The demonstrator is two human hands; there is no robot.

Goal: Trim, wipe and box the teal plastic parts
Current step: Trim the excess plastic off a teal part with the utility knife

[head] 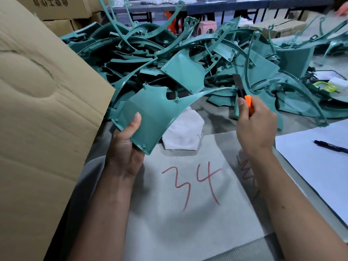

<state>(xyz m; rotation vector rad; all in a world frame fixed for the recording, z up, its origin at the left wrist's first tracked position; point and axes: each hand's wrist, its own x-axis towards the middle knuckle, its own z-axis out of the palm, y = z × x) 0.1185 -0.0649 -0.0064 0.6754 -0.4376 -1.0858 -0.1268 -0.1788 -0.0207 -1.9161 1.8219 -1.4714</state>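
Left hand (125,146) grasps teal part (150,113) by its lower edge, thumb on face, above table | right hand (254,127) clenched round orange utility knife (243,95), blade at part's thin arm tip | white cloth (183,130) beneath part | teal pile (188,59) crowds behind | cardboard box flap (43,110) left | paper sheet (320,157) with pen (331,146) right.

This is a factory finishing or packing floor. A big loose heap of identical teal plastic parts (188,59) covers the grey worktable (216,117), stacked printed cardboard cartons (60,8) stand at the left, and a long bench (226,4) with white bundles runs behind. A sheet (188,204) marked "34" in red lies nearest the camera.
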